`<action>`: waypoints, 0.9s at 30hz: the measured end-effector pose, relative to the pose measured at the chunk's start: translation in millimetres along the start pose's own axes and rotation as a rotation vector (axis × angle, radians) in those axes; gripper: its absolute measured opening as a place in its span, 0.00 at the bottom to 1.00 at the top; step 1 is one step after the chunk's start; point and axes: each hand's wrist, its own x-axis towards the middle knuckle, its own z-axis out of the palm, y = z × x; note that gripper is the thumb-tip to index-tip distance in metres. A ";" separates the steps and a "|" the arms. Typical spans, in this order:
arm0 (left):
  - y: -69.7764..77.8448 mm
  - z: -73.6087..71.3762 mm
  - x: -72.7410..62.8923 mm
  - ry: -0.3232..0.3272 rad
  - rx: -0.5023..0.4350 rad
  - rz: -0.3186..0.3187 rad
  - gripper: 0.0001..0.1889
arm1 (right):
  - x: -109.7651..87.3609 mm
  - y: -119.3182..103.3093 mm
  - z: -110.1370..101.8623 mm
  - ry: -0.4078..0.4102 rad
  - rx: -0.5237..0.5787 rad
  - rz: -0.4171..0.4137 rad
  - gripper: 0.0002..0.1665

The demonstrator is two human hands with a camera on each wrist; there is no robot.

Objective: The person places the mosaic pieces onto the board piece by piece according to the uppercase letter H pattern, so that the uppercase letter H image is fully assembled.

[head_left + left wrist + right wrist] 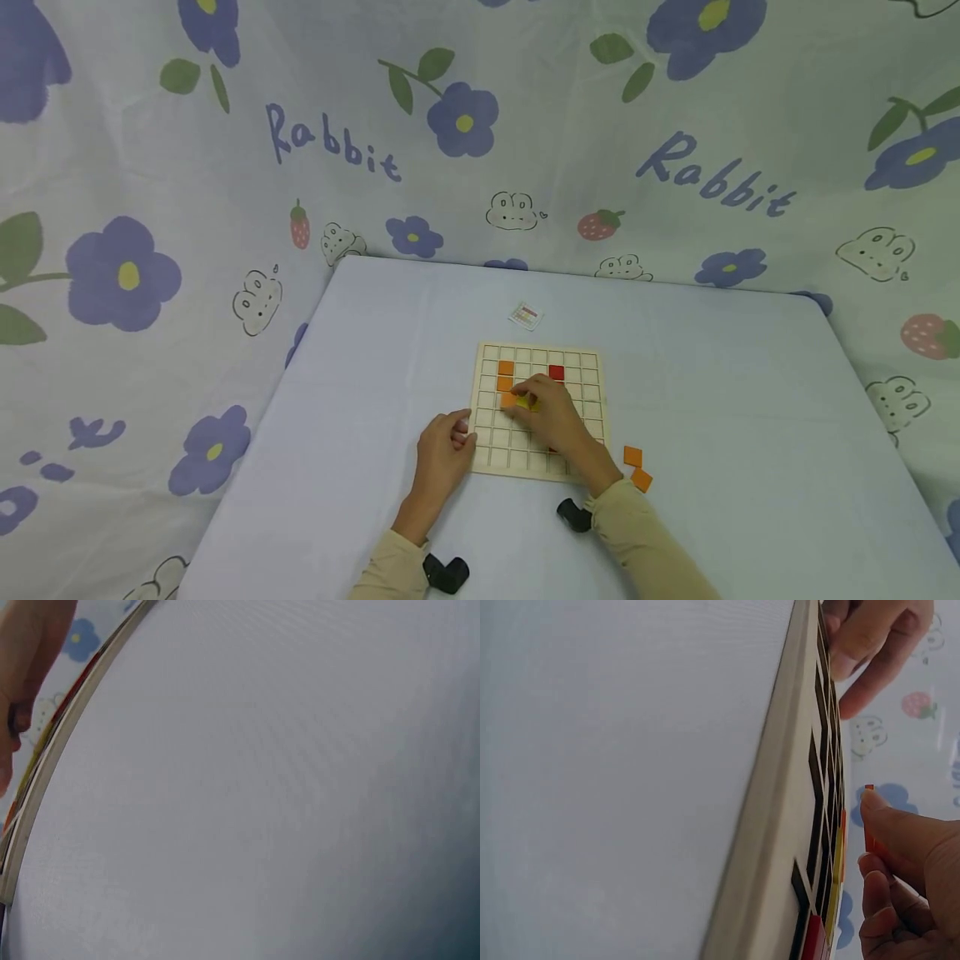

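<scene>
A square wooden grid board (498, 458) lies on the table with coloured square tiles on it. My right hand (553, 412) is over the board, pinching an orange tile (869, 831) between thumb and finger, just above the surface in the right wrist view. Two orange tiles (506, 375) sit one above the other on the upper left. Yellow tiles (523, 402) show beneath the right fingers, and a red tile (556, 372) lies behind that hand, which hides part of the grid. My left hand (442, 454) rests its fingertips at the board's left edge, holding no tile.
Two loose orange tiles (633, 457) lie right of the board. A small printed card (527, 315) is beyond its far edge. Black wrist devices (447, 575) sit at both cuffs. A patterned curtain (465, 192) hangs behind the white table (360, 400).
</scene>
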 end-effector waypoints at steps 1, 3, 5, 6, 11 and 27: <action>-0.1 0.1 -0.1 -0.001 0.002 -0.001 0.18 | 0.7 -0.7 0.8 -0.007 -0.009 0.002 0.17; -0.1 0.1 -0.3 -0.004 0.004 -0.004 0.18 | 1.8 -2.8 1.3 -0.019 -0.020 0.005 0.17; 0.3 -0.3 -0.3 -0.006 0.004 -0.009 0.18 | 3.0 -4.7 1.6 -0.030 -0.027 0.015 0.17; 0.7 -0.6 -0.4 -0.008 0.004 -0.009 0.19 | 3.5 -5.7 1.6 -0.031 -0.033 0.017 0.17; 2.0 -2.1 -0.1 -0.011 0.004 -0.013 0.18 | 6.3 -9.6 1.3 -0.028 -0.027 0.033 0.17; 3.5 -2.9 0.4 -0.014 0.000 -0.011 0.18 | 6.4 -9.3 3.0 -0.034 0.012 0.046 0.16</action>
